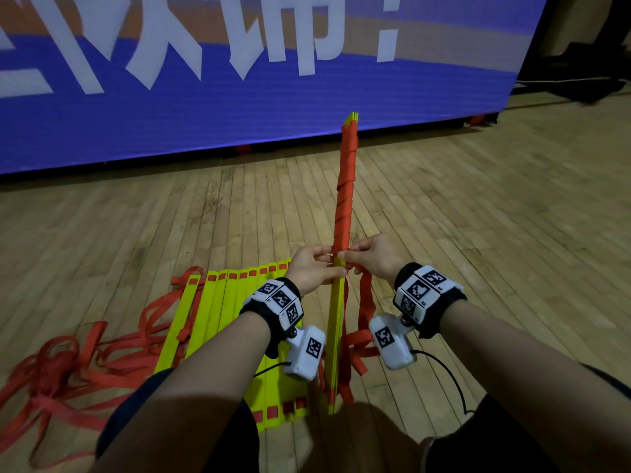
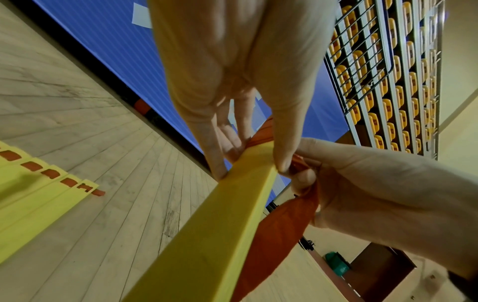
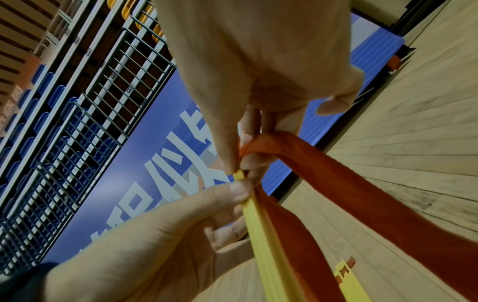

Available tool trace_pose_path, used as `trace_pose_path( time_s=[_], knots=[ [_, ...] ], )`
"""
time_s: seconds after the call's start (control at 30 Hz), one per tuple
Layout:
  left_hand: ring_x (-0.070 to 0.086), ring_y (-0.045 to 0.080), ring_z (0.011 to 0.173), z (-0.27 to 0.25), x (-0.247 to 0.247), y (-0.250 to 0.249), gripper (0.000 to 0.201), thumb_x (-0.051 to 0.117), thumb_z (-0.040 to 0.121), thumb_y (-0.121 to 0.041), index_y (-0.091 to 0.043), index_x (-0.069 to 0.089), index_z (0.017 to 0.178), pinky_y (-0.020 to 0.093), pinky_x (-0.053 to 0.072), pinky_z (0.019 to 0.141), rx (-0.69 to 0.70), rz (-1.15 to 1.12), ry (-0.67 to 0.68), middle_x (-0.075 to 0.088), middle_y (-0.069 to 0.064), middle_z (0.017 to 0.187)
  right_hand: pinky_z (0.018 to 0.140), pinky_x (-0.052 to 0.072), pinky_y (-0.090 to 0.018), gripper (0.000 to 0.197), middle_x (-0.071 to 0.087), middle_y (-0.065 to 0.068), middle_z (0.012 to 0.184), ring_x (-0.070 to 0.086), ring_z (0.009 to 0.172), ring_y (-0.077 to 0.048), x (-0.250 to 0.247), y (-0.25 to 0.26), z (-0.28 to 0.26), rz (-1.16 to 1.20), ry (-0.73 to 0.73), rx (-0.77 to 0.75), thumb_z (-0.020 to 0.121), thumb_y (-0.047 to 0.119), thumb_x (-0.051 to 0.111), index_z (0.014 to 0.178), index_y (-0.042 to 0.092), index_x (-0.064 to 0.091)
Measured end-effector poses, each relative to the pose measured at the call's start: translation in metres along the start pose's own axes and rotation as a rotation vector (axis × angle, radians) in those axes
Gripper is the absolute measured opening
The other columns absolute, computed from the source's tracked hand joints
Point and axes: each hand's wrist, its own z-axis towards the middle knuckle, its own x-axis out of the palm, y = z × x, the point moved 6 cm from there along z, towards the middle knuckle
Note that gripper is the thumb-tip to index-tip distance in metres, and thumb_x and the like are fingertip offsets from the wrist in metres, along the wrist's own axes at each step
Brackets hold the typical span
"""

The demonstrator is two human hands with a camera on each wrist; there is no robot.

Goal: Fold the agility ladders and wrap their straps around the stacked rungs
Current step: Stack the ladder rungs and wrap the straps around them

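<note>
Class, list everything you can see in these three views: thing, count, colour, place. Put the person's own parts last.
Stacked rungs: one bundle, yellow, held out between the hands, far half wrapped.
Strap: one, orange-red, wound round the bundle's far half, loose loops hanging by the right wrist.
Second ladder: one, yellow, flat on the floor, left.
Loose straps: tangle, orange-red, floor, far left.
Floor: wooden.
Banner: one, blue with white lettering, behind.
Seats: rows, yellow, behind railings.
Left hand: pinches the rungs.
Right hand: grips the strap.
</note>
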Motion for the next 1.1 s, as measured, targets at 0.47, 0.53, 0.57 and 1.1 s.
trace_pose_path(
  time_s=[0.47, 0.53, 0.57, 1.1],
  knots=[
    [0.061, 0.013, 0.071, -0.005, -0.006, -0.004, 0.042, 0.068, 0.082, 0.005, -0.011, 0.05, 0.117, 0.018, 0.053, 0.052, 0.002, -0.01, 0.015, 0.058, 0.003, 0.085, 0.044, 0.038, -0.011, 0.013, 0.063, 0.001, 0.065, 0.048, 0.04, 0.0, -0.009, 0.002, -0.003, 0.039, -0.014, -0.047, 0.089, 0.013, 0.064, 0.082, 0.005, 0.071],
    [0.062, 0.009, 0.065, -0.004, -0.005, -0.004, 0.034, 0.07, 0.081, 0.004, -0.005, 0.054, 0.111, 0.017, 0.052, 0.05, -0.006, 0.017, -0.005, 0.056, 0.001, 0.082, 0.043, 0.038, -0.012, 0.015, 0.064, -0.001, 0.067, 0.048, 0.042, -0.002, -0.01, -0.001, -0.001, 0.039, -0.037, -0.035, 0.089, 0.014, 0.065, 0.089, 0.001, 0.071],
    [0.062, 0.005, 0.059, -0.004, -0.006, -0.004, 0.029, 0.07, 0.081, 0.004, -0.005, 0.056, 0.105, 0.016, 0.051, 0.048, 0.0, 0.027, -0.019, 0.055, 0.0, 0.078, 0.044, 0.038, -0.012, 0.015, 0.063, 0.0, 0.065, 0.048, 0.042, -0.002, -0.011, -0.001, 0.0, 0.027, -0.055, -0.035, 0.088, 0.015, 0.065, 0.088, 0.001, 0.072],
    [0.057, 0.009, 0.058, -0.003, -0.01, -0.006, 0.027, 0.077, 0.077, -0.003, -0.012, 0.053, 0.085, 0.016, 0.047, 0.044, 0.095, 0.082, -0.181, 0.053, -0.002, 0.071, 0.062, 0.051, -0.032, 0.029, 0.063, -0.008, 0.065, 0.059, 0.053, -0.016, -0.007, -0.001, 0.005, 0.052, -0.072, -0.048, 0.09, 0.005, 0.06, 0.12, 0.001, 0.061]
  ],
)
